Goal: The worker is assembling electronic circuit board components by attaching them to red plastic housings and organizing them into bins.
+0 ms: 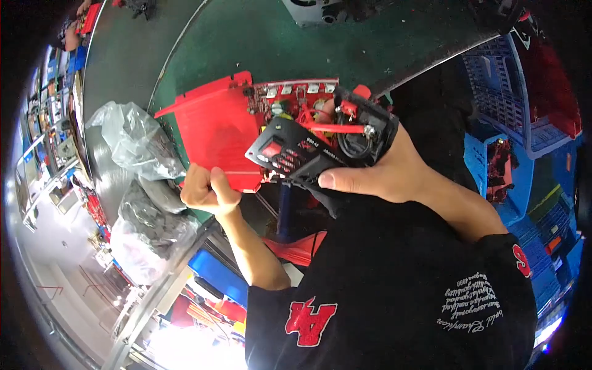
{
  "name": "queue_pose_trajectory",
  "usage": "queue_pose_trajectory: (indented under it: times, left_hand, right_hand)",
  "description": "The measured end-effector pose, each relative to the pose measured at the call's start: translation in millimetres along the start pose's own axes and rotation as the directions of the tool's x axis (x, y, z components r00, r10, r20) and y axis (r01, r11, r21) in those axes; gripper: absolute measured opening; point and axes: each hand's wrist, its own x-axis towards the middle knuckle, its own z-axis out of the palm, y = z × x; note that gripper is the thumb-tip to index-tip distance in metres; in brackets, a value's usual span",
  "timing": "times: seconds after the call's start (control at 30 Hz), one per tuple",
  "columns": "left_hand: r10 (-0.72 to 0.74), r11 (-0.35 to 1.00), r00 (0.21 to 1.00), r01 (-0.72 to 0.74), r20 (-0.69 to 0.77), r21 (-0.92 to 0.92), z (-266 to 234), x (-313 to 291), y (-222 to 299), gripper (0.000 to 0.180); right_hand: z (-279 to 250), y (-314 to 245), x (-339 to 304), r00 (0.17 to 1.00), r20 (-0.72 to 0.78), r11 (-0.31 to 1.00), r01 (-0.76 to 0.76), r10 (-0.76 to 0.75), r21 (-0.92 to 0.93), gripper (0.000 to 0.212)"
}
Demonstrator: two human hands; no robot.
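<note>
A red metal casing [216, 129] lies open on the green bench, with a circuit board [290, 95] and wires along its right side. My right hand [385, 176] grips a black plastic panel [296, 148], its thumb on the near edge and its other fingers hidden beneath. A black end piece [367, 132] with red leads and a coiled black cable sits beside that panel. Against the near left corner of the casing, my left hand [209, 190] is closed in a fist. What its fingers hold, if anything, is hidden.
Clear plastic bags [132, 139] with dark parts lie left of the casing. Blue plastic crates [493, 166] stand on the right, one holding a red and black part. At the far edge of view is a grey housing [314, 12] on the green bench [203, 55].
</note>
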Motion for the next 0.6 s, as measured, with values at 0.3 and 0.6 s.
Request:
queue_pose_trajectory:
  times: [0.3,0.6]
  left_hand:
    - [-0.008,0.999,0.996,0.004,0.088,0.049,-4.5,1.8,-3.9,0.026]
    - [0.040,0.995,0.997,-0.046,0.061,0.093,2.4,6.1,4.4,0.023]
  right_hand:
    - [-2.9,0.1,9.4,0.988,0.068,0.974,0.147,-0.137,-0.171,0.063]
    - [-5.6,-6.4,8.5,0.988,0.120,0.993,-0.105,0.098,0.059,0.067]
